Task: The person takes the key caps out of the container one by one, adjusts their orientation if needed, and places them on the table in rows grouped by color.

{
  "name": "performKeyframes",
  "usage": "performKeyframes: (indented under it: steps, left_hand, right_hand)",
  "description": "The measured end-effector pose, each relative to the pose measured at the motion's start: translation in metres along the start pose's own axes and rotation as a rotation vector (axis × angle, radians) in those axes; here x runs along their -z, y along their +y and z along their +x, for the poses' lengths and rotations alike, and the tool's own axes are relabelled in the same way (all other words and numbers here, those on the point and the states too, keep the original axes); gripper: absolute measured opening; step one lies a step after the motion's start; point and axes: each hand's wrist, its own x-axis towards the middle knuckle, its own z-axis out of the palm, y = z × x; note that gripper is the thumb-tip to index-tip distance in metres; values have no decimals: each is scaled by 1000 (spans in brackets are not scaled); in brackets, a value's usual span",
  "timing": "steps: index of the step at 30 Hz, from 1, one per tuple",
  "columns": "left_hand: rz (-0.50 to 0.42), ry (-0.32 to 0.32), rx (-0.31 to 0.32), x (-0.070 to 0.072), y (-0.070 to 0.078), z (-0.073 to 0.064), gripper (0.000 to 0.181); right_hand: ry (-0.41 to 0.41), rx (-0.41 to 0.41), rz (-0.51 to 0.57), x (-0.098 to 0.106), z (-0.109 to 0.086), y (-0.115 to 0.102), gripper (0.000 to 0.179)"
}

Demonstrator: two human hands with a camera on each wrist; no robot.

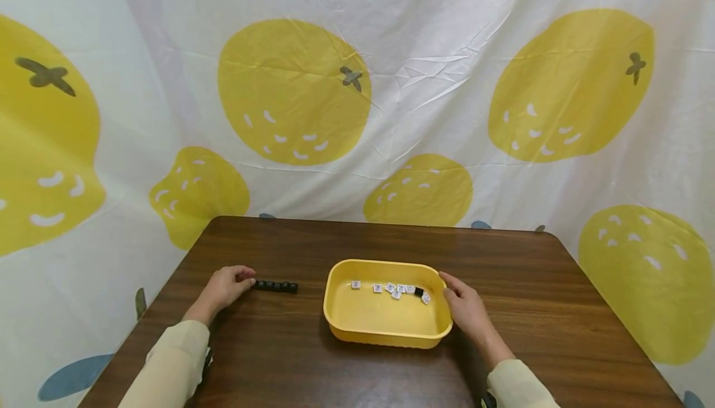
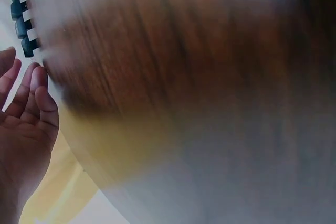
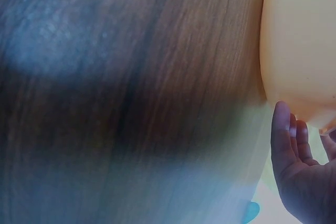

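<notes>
Brown table [image 1: 268, 352], bearing yellow tray [image 1: 385, 338]; straight-fingered right hand [image 1: 467, 310] against tray's right wall; bent-fingered left hand [image 1: 226, 287] at left end of black block row [image 1: 277, 286], pinch uncertain. Only from left wrist: row's white parts [image 2: 27, 16]; only from head: white tiles [image 1: 401, 289] inside tray.

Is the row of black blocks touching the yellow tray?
Apart: the head view shows bare tabletop between the row of black blocks and the yellow tray.
</notes>
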Motion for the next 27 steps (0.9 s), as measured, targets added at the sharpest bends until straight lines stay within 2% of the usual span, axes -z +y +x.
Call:
performKeyframes:
  steps: [5,10,14,19,23,27]
  left_hand:
    - [-20,24,0,0,8,0,27]
    - [-65,30,-33,-2,34,7,30]
    - [-96,26,-76,-10,68,16,30]
    - [-137,13,-135,-31,117,25,28]
    - [-184,-50,-188,-53,153,26,26]
    - [-170,-136,-276,-77,186,27,25]
  right_hand:
    - [0,-4,-1,-1,0,0,45]
    - [2,-4,3,0,0,0,45]
    - [8,-1,9,0,0,0,45]
    - [9,-1,0,-1,0,1,44]
    - [3,-7,-4,-1,0,1,44]
    - [5,-5,2,-1,1,1,44]
